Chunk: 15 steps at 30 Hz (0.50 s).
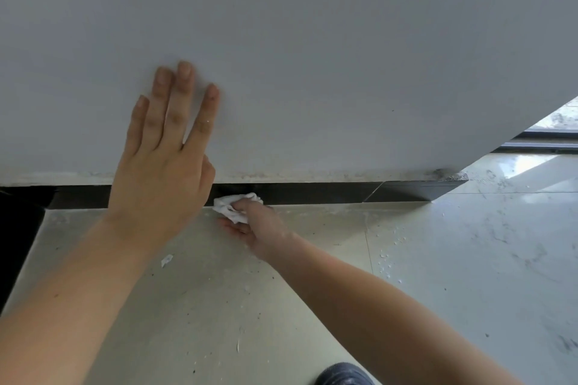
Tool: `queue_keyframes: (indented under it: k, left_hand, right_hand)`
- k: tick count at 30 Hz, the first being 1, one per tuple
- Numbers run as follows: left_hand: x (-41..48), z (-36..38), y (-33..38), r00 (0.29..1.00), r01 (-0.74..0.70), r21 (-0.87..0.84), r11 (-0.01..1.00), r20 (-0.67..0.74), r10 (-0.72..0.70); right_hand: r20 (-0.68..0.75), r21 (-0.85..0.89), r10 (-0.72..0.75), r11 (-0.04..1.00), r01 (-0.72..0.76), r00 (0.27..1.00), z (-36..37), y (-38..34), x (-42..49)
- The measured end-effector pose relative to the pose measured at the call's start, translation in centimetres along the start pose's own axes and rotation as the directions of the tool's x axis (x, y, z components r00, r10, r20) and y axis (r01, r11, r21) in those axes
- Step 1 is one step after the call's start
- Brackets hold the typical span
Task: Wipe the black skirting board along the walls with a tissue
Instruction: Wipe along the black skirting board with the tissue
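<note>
Spanning most of the view, the grey wall [312,40] meets a dusty tiled floor [438,259]. The black skirting board [312,192] runs along their joint to the corner at the right. The left hand [162,166] lies flat on the wall with fingers straight, apparently bracing. The right hand [259,228] is clenched round a crumpled white tissue [233,205], pressed to the board's face just beside the left hand. To wipe well, I judge it should use firm, even pressure, stroke lengthwise toward the corner, and turn the tissue as it soils. A small paper scrap [166,259] lies on the floor nearby.
</note>
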<state>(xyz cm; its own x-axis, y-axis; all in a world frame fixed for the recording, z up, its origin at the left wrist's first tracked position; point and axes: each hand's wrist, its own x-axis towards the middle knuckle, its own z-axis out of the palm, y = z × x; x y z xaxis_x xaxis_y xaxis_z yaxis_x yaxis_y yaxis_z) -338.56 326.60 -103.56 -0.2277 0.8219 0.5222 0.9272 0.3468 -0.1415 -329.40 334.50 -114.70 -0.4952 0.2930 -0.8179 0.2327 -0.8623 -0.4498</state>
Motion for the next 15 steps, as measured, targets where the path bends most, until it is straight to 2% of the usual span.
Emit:
queue_keyframes:
  k: [2, 5, 9, 12, 15]
  left_hand:
    - [0.0, 0.3, 0.2, 1.000, 0.012, 0.006, 1.000, -0.007, -0.012]
    - [0.1, 0.8, 0.7, 0.999, 0.050, -0.010, 0.999, -0.019, -0.050]
    - [0.2, 1.2, 1.2, 0.998, 0.052, -0.006, 0.999, -0.016, -0.052]
    - [0.3, 1.1, 1.4, 0.998, 0.065, -0.022, 0.998, -0.012, -0.066]
    - [0.3, 0.7, 1.4, 0.999, 0.053, -0.036, 0.998, 0.002, -0.053]
  right_hand:
    - [-0.049, -0.021, 0.031, 0.999, -0.032, 0.998, -0.2, -0.6, -0.4]
    - [-0.085, 0.041, 0.003, 0.999, 0.000, 0.996, -3.4, -2.6, -2.1]
    - [-0.314, 0.113, -0.082, 0.986, 0.123, 0.946, -11.0, -6.6, -5.8]
    - [-0.481, 0.201, -0.168, 0.934, 0.295, 0.860, -16.3, -9.4, -8.6]
    - [-0.664, 0.236, -0.251, 0.823, 0.516, 0.704, -20.8, -11.0, -10.4]
